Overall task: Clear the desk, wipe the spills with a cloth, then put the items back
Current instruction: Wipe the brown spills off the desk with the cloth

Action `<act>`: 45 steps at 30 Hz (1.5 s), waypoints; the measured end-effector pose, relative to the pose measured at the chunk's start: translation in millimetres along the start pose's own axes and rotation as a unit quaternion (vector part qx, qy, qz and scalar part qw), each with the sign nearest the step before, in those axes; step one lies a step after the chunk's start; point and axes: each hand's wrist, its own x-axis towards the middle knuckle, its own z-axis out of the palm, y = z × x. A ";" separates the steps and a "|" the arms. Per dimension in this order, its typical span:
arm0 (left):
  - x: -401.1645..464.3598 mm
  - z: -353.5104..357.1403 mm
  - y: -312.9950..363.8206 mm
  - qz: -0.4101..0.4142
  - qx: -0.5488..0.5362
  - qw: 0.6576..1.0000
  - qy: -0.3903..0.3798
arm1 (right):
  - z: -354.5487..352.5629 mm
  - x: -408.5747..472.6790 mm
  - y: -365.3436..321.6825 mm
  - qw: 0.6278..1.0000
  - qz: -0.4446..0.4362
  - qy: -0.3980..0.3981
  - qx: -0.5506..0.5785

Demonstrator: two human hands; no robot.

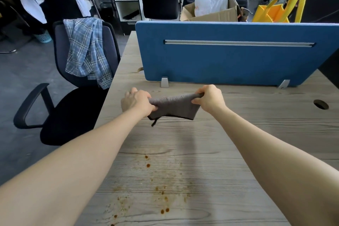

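Observation:
A grey cloth hangs stretched between my two hands above the wooden desk. My left hand grips its left end and my right hand pinches its right end. A short dark loop dangles from the cloth's lower left corner. Brown spill spots are scattered over the near part of the desk, in front of the cloth.
A blue partition screen stands along the back of the desk. A cable hole sits at the right. A black office chair with a plaid shirt draped over it stands left of the desk.

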 end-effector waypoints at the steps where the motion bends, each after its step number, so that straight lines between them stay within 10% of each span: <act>1: -0.9 -0.7 -0.7 0.015 0.035 0.999 0.006 | 0.5 -0.1 0.3 1.000 -0.001 0.012 -0.017; 7: -2.2 8.3 9.7 0.016 -0.140 0.982 -0.129 | 12.6 -2.5 -13.0 0.993 -0.005 -0.052 0.104; 12: -11.2 17.8 18.8 -0.073 -0.618 0.707 -0.336 | 18.2 -13.1 -30.3 0.916 -0.015 -0.260 0.305; 16: -11.3 19.1 16.1 -0.094 -0.684 0.655 -0.307 | 15.3 -11.4 -25.6 0.872 0.032 -0.276 0.403; 21: -8.9 30.9 13.5 -0.153 -0.733 0.608 -0.266 | 36.6 -6.5 2.3 0.924 0.049 -0.217 0.312; 31: 3.2 129.2 1.5 -0.109 -0.456 0.847 -0.252 | 99.5 -4.8 49.1 0.968 0.079 -0.235 -0.046; 35: 5.2 149.9 -19.4 -0.028 -0.227 0.959 -0.167 | 134.0 -16.9 68.9 0.968 -0.044 -0.094 -0.230; 45: 24.6 177.3 -88.6 0.116 0.012 0.980 -0.162 | 191.6 1.8 100.3 0.933 -0.206 -0.130 -0.266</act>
